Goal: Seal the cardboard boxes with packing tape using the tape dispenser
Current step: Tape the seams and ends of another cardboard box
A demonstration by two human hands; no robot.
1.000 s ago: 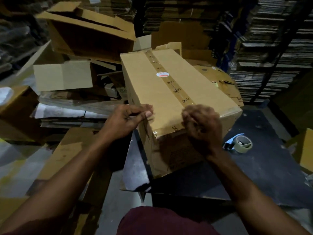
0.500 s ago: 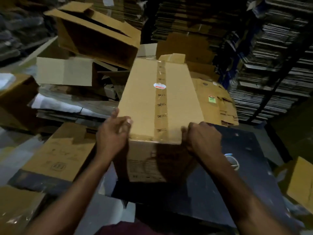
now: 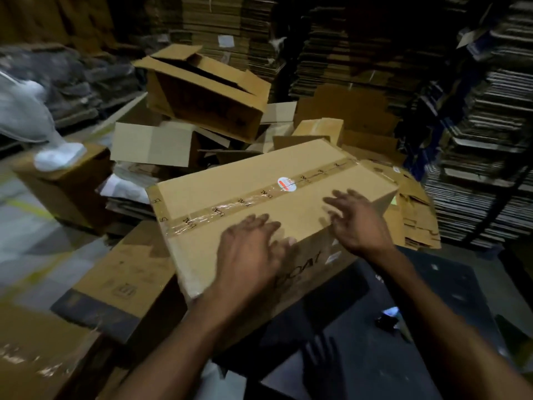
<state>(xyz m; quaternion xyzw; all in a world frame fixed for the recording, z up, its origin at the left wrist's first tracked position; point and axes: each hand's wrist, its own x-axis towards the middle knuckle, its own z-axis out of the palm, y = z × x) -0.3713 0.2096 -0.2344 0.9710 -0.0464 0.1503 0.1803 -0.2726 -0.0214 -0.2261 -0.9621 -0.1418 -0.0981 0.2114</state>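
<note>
A long brown cardboard box (image 3: 230,180) lies across the dark work surface (image 3: 432,284), turned so its taped seam (image 3: 248,200) runs from lower left to upper right. A round red-and-white sticker (image 3: 286,183) sits on the tape. My left hand (image 3: 251,255) rests with spread fingers on the box's near top edge. My right hand (image 3: 357,223) hovers or lightly touches the top near the right end, fingers straight. The tape dispenser (image 3: 388,319) shows only as a small dark shape with a bluish glint on the surface at lower right.
An open empty box (image 3: 207,93) is tipped on a pile of flattened cartons (image 3: 150,144) behind. More boxes (image 3: 115,284) stand at the left and lower left. Tall stacks of flat cardboard (image 3: 476,140) fill the back and right.
The box has been swung from lengthwise to crosswise, its near end going left. Both hands let go of the near end and now lie flat on the top.
</note>
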